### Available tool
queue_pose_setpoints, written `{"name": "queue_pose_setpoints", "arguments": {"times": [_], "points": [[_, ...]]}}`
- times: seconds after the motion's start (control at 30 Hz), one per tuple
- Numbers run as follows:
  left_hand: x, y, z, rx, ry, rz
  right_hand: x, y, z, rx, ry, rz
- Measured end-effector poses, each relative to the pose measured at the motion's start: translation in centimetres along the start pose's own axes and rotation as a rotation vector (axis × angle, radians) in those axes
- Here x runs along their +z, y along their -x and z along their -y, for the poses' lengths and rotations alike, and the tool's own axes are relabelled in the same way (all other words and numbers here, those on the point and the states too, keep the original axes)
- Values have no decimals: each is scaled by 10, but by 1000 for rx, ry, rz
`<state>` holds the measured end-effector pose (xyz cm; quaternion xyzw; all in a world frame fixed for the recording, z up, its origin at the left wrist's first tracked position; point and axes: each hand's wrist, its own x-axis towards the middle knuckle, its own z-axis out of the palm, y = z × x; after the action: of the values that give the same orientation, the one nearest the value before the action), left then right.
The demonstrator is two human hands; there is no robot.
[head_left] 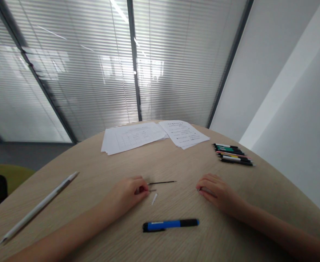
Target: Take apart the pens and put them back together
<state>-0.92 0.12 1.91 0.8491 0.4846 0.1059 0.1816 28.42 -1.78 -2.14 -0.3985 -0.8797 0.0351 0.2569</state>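
Note:
My left hand (134, 191) rests on the table with thumb and forefinger pinched together. At its fingertips lies a thin dark pen refill (164, 182), pointing right; I cannot tell whether the fingers touch it. A tiny slender part (152, 190) also meets the fingertips, too small to name. Just beside them is a small white tapered piece (155, 198). My right hand (213, 190) is closed on the tabletop, its fingers curled over a pale greyish piece (207, 190) that is mostly hidden. Nearer to me, between both forearms, lies a blue and black pen (171, 225).
Several pens (233, 154) lie in a row at the right edge of the round wooden table (116, 165). Printed sheets (135, 136) spread along the far side. A long white stick-shaped object (40, 205) lies at left. A green chair (10, 171) stands beyond the left edge.

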Motion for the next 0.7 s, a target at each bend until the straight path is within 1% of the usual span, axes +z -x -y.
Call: {"name": "queue_pose_setpoints", "arguments": {"times": [0.07,0.13,0.23,0.3,0.43,0.53,0.7], "points": [[1,0,0,7,-21,-18,0,0,0,0,-6,1],[1,-1,2,19,-49,-59,1,0,0,-5,-9,5],[2,-3,9,33,-108,-138,2,1,-1,-17,-14,2],[3,-6,15,24,-137,-168,2,1,-2,-18,-15,0],[3,-10,22,-10,-142,-147,2,0,0,3,-22,13],[2,-10,23,2,-150,-133,1,0,2,18,-19,16],[-4,-6,17,28,-169,-208,3,1,0,7,-10,14]]}}
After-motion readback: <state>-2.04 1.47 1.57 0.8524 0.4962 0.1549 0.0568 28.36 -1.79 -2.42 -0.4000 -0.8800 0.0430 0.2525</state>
